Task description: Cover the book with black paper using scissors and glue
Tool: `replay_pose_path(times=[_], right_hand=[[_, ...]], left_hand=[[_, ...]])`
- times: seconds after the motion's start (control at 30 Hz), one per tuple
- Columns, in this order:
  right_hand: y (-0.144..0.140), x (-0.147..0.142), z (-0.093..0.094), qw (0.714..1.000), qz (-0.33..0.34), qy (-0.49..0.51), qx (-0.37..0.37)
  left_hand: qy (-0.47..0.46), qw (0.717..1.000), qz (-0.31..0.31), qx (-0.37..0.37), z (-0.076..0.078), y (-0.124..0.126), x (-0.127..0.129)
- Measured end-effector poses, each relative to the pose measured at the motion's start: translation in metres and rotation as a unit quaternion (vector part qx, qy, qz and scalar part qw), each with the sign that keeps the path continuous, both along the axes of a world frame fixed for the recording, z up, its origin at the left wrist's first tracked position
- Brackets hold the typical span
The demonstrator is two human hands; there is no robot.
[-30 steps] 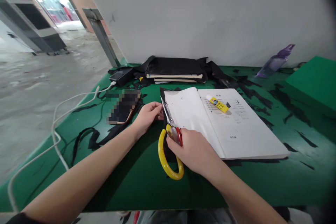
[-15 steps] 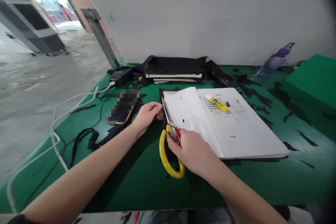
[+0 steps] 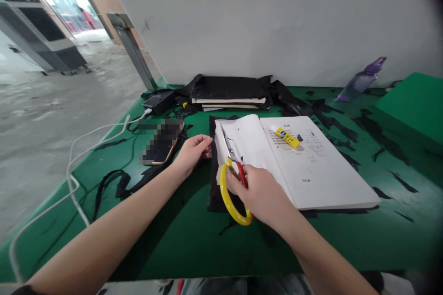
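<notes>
My right hand [image 3: 260,193] grips yellow-and-red-handled scissors [image 3: 232,179], their blades lying over the left page of an open white book [image 3: 311,166]. A black sheet [image 3: 212,184] sticks out from under the book's left edge. My left hand [image 3: 191,152] rests with its fingertips on that black sheet, just left of the book. A small yellow glue tube [image 3: 287,137] lies on the book's right page.
The green table [image 3: 173,239] is strewn with black scraps. A blurred phone [image 3: 162,140] with white cable [image 3: 79,156] lies to the left. A stack of black-covered books [image 3: 230,92] sits at the back, a purple bottle [image 3: 362,80] back right, a green block [image 3: 411,101] far right.
My right hand has shifted the scissors rightward and up, off the black strip onto the white page. More of the black sheet shows. My left hand has stayed put.
</notes>
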State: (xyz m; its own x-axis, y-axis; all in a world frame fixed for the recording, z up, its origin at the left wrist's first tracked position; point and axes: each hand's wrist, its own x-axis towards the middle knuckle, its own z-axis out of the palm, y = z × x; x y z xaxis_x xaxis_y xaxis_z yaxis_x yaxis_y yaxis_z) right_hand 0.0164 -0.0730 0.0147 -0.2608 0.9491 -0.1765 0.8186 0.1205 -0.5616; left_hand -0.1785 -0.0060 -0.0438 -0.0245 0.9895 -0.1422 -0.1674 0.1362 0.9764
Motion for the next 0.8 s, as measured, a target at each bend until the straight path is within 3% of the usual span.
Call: replay_pose_path(times=[0.17, 0.37, 0.57, 0.8], right_hand=[[0.004, 0.007, 0.001, 0.999, -0.026, 0.030, 0.030], [0.006, 0.011, 0.003, 0.995, -0.053, 0.051, 0.061], [0.010, 0.021, 0.015, 0.987, -0.087, 0.090, 0.099], [0.024, 0.058, 0.018, 0.970, -0.133, 0.053, 0.199]], left_hand=[[0.035, 0.999, 0.026, 0.004, 0.001, -0.001, -0.001], [0.154, 0.985, 0.069, 0.036, 0.006, 0.002, -0.008], [0.253, 0.964, 0.047, 0.063, 0.005, 0.006, -0.015], [0.267, 0.960, 0.034, 0.071, 0.003, 0.007, -0.016]])
